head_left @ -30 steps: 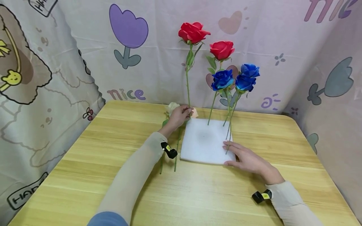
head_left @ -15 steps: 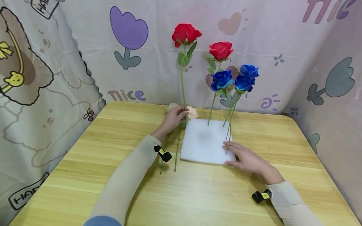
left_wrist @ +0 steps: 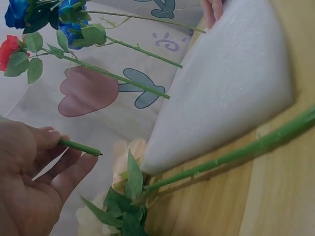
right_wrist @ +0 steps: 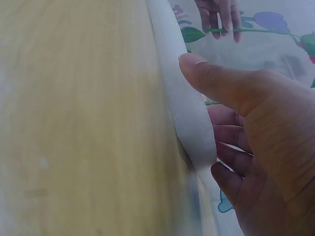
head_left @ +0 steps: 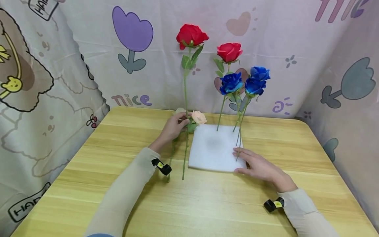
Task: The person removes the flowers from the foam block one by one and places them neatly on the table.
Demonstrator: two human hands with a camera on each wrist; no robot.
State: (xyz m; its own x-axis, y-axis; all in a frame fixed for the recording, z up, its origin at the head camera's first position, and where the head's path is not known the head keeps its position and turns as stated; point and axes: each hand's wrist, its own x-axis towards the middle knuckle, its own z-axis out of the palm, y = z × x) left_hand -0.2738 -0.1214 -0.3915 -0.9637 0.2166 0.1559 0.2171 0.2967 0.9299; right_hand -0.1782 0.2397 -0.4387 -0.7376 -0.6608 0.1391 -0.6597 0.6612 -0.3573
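My left hand (head_left: pixel 173 127) pinches the green stem of a red rose (head_left: pixel 192 35) near its lower end. The rose stands roughly upright, left of a white foam board (head_left: pixel 207 151); in the left wrist view the stem's cut tip (left_wrist: pixel 93 151) shows free of the board. My right hand (head_left: pixel 260 167) holds the board's near right corner, fingers on top and thumb at the front edge. Another red rose (head_left: pixel 229 52) and several blue roses (head_left: pixel 231 83) stand in the board with their stems upright or leaning.
Left of the board a peach rose (head_left: pixel 198 117) and a whitish rose (head_left: pixel 180 110) lie on the wooden table (head_left: pixel 97 164), stems toward the front. The whitish bloom is partly behind my left hand. A printed cloth (head_left: pixel 165 72) hangs behind the table.
My left hand has moved left with the red rose, away from the board, uncovering more of the peach rose. My right hand and the board stay in place.
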